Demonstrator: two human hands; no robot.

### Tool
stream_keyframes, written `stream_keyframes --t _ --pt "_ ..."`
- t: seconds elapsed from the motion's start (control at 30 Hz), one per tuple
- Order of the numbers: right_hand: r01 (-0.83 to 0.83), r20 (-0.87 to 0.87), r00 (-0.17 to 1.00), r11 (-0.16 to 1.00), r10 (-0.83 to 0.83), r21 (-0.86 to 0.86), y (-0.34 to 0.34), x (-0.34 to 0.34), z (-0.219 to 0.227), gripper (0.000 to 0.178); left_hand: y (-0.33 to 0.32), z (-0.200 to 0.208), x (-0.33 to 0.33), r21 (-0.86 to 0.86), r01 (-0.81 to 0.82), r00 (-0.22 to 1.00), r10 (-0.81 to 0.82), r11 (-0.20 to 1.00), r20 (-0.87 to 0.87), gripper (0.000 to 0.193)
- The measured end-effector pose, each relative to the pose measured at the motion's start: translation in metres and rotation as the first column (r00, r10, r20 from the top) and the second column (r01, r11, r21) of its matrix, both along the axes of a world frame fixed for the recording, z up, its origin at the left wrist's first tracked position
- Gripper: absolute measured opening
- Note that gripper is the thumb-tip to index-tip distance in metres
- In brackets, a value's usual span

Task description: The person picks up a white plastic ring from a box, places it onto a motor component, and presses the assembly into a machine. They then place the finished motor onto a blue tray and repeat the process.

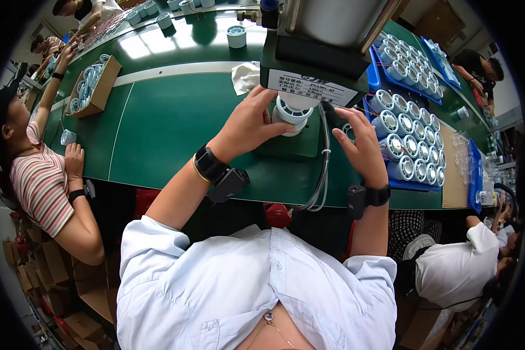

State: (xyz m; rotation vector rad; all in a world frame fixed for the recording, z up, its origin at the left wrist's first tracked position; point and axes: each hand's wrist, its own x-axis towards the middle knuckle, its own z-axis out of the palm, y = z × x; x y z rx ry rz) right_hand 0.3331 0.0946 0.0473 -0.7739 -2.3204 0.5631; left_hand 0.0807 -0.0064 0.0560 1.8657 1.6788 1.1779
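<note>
A light-blue round plastic housing (298,112) stands beneath the head of a bench press (315,61), on the press's dark green base (294,146). My left hand (248,125) closes on its left side, the thumb lying along the lower rim. The press head hides part of the housing's top. To the right of the press my right hand (361,149) is open, fingers stretched and apart, with nothing visible in it. Its fingertips are close to the press head's lower right corner; whether they touch anything there, I cannot tell.
Blue trays (411,185) of similar housings stand to the right. Grey cables (322,169) run down beside the press base. A crumpled white cloth (245,77) and a lone housing (237,37) lie beyond. Leftward are a cardboard box (94,87) of parts and a co-worker (55,186).
</note>
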Motion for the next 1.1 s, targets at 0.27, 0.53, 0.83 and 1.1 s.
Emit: stream_keyframes --t 0.27,0.53,0.83,1.1 --pt "0.114 0.319 0.937 0.988 -0.141 0.104 0.011 -0.008 -0.020 0.044 0.001 -0.031 -0.076 0.170 -0.154 0.810 0.026 0.973 0.586 0.037" --pt "0.107 0.325 0.929 0.970 -0.176 0.220 0.008 -0.010 -0.020 0.036 0.002 -0.039 -0.096 -0.010 -0.263 0.677 0.192 0.965 0.710 0.025" --pt "-0.145 0.015 0.989 0.986 0.147 -0.077 -0.013 -0.060 0.024 0.049 0.004 -0.057 -0.090 -0.011 -0.178 0.901 0.168 0.984 0.400 0.020" --pt "0.002 -0.126 0.992 0.990 -0.020 -0.142 -0.020 -0.093 0.007 0.062 0.007 -0.069 -0.090 -0.014 -0.171 0.935 0.167 0.985 0.312 0.017"
